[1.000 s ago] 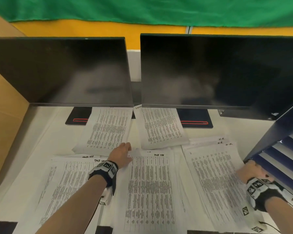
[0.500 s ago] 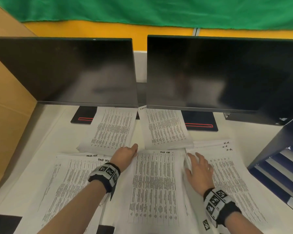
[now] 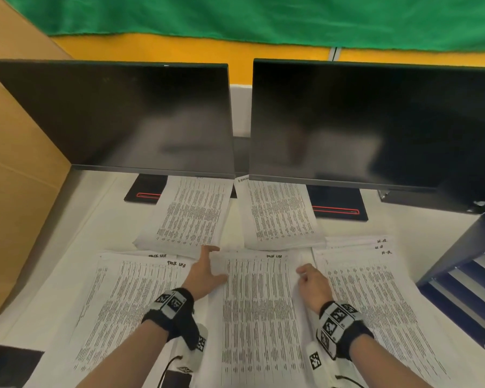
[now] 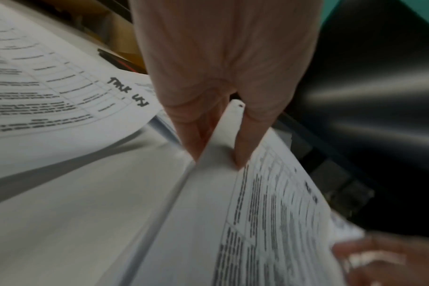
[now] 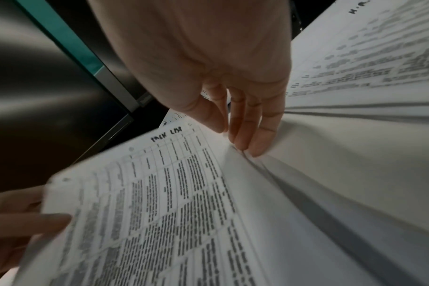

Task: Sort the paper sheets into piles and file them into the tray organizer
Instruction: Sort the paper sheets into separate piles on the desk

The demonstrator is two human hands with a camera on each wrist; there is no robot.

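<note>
Several piles of printed sheets lie on the white desk. The middle front pile (image 3: 259, 317), headed "Task list", sits between my hands. My left hand (image 3: 216, 264) pinches its left edge near the top corner. In the left wrist view the thumb lies on top and the fingers (image 4: 196, 143) underneath, with the left hand (image 4: 218, 152) lifting the edge a little. My right hand (image 3: 303, 273) is curled at the pile's right edge. There the right hand (image 5: 235, 139) nips the sheets between thumb and fingertips. The dark blue tray organizer (image 3: 468, 287) stands at the right.
A left front pile (image 3: 129, 303) and a right front pile (image 3: 375, 303) flank the middle one. Two more piles (image 3: 192, 217) (image 3: 277, 217) lie behind, partly under two dark monitors (image 3: 123, 116) (image 3: 375, 121). A cardboard wall (image 3: 17, 191) closes the left side.
My right hand left the right pile, crossed to the middle pile's right edge and curled onto it. The left hand stayed at the left edge and spread its thumb.
</note>
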